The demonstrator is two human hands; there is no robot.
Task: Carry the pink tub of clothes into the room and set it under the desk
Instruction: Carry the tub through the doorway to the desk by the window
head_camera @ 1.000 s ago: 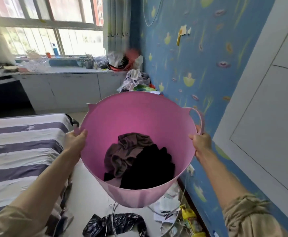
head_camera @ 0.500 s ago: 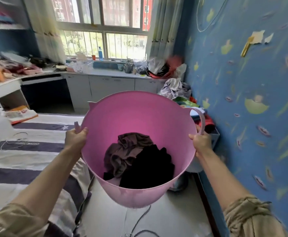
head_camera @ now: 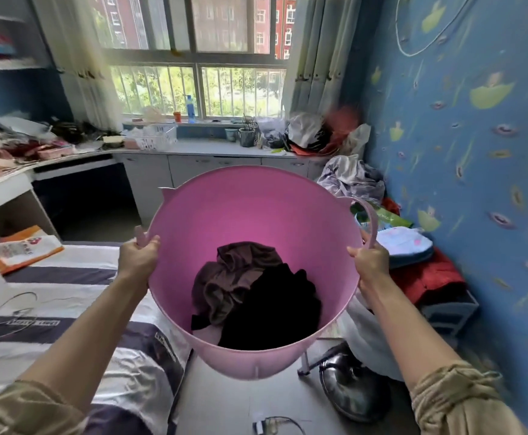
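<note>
I hold the pink tub out in front of me, off the floor and tilted toward me. Brown and black clothes lie in its bottom. My left hand grips the left rim by its handle. My right hand grips the right rim just below the looped handle. The white desk stands ahead at the left under the window, cluttered on top, with a dark open space beneath it.
A striped bed fills the left, with a wire hanger and a bag on it. Along the blue wall at right lie piles of clothes, a red garment on a small shelf and a metal stand base. A narrow floor strip runs between.
I have walked further into the room with the tub. The window, cabinets and desk have come closer and more of the desk shows at left. My grip on the rim is unchanged.
</note>
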